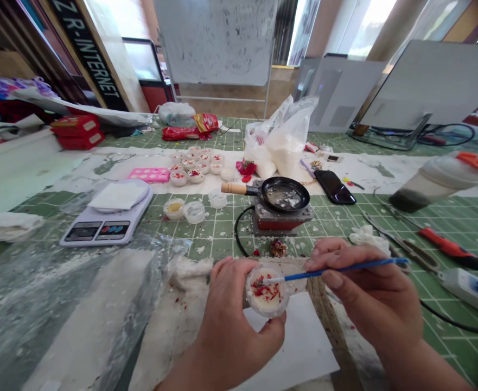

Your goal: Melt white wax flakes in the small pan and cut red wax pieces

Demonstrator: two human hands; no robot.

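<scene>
My left hand (pixel 239 326) is closed round a small clear cup (pixel 268 304) of cream-coloured wax, tilted toward me, with red petal bits scattered on its top. Between the thumb and fingers of my right hand (pixel 369 298) is a thin blue paintbrush (pixel 328 271); its tip touches the petal bits in the cup. A sheet of white paper (pixel 304 347) lies below both hands. Just beyond the cup sits a small clump of dried flowers (pixel 278 247).
A black pan (pixel 285 194) with a wooden handle rests on a small hotplate (pixel 281 224). Several filled cups (pixel 196 175) stand behind it to the left. A kitchen scale (pixel 107 214) is at the left; a phone (pixel 335 187), scissors (pixel 405 250) and a shaker bottle (pixel 438 182) are at the right.
</scene>
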